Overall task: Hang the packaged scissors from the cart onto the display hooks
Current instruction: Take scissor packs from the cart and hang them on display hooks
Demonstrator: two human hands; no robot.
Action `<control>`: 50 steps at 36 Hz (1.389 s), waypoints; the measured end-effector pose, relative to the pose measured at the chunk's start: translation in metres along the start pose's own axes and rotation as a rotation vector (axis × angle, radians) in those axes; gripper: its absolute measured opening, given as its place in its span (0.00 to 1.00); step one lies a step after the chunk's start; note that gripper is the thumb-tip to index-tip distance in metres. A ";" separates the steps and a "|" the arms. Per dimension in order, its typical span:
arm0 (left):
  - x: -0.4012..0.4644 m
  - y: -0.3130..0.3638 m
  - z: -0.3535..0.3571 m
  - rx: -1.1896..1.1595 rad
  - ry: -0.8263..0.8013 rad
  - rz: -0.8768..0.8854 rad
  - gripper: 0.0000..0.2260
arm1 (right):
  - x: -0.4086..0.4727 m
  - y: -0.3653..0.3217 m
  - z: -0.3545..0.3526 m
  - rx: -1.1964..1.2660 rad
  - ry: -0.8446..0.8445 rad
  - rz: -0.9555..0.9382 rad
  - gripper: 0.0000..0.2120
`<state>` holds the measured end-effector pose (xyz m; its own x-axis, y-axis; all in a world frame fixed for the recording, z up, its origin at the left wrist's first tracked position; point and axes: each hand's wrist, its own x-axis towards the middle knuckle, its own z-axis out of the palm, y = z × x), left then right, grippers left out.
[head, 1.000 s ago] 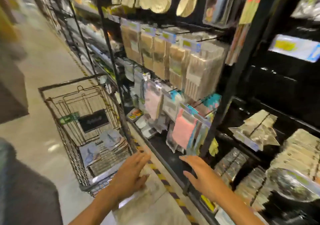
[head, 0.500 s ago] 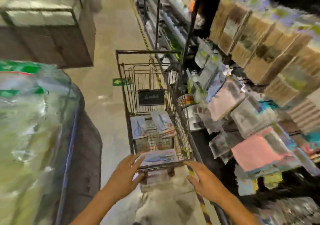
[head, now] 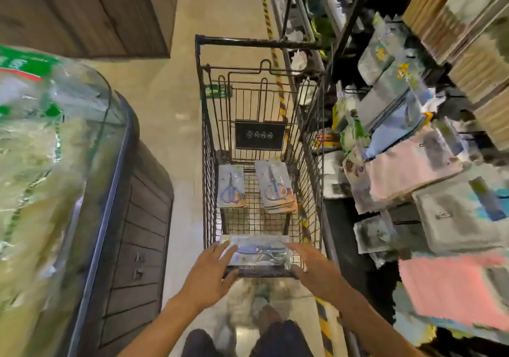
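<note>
A black wire cart (head: pixel 259 43) stands in the aisle straight ahead of me. On its floor lie two stacks of packaged scissors, a left one (head: pixel 230 188) and a right one (head: pixel 276 188). A third stack of packaged scissors (head: pixel 259 250) sits at the cart's near end. My left hand (head: pixel 212 271) grips its left end with fingers on top and thumb beneath. My right hand (head: pixel 316 268) grips its right end the same way. The display rack (head: pixel 341 40) with hanging packets (head: pixel 413 169) runs along the right, close against the cart; its hooks are blurred.
A glass-topped case (head: pixel 55 164) with dark wooden sides bulges in on the left. A wooden cabinet (head: pixel 82 12) stands at far left. Yellow-black floor tape (head: pixel 268 20) follows the rack's foot. My legs (head: pixel 248 340) are just behind the cart.
My view has swung left from the rack down onto the cart. Both hands went from hovering apart to closing on the ends of the near stack.
</note>
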<state>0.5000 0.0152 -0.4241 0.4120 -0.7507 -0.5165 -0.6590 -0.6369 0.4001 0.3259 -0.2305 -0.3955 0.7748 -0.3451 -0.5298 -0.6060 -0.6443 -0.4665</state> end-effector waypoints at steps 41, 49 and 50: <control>0.189 -0.058 0.145 -0.247 -0.255 -0.318 0.39 | 0.264 0.116 0.185 -0.084 -0.148 -0.040 0.36; 0.192 -0.067 0.144 -0.315 -0.234 -0.361 0.28 | 0.263 0.108 0.165 -0.090 -0.341 -0.027 0.28; 0.192 -0.067 0.141 -0.336 -0.236 -0.355 0.27 | 0.263 0.107 0.160 -0.080 -0.359 -0.037 0.28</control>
<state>0.5348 -0.0620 -0.6567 0.3944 -0.4440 -0.8045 -0.2519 -0.8942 0.3700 0.4361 -0.2810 -0.6978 0.6743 -0.0682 -0.7353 -0.5519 -0.7081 -0.4405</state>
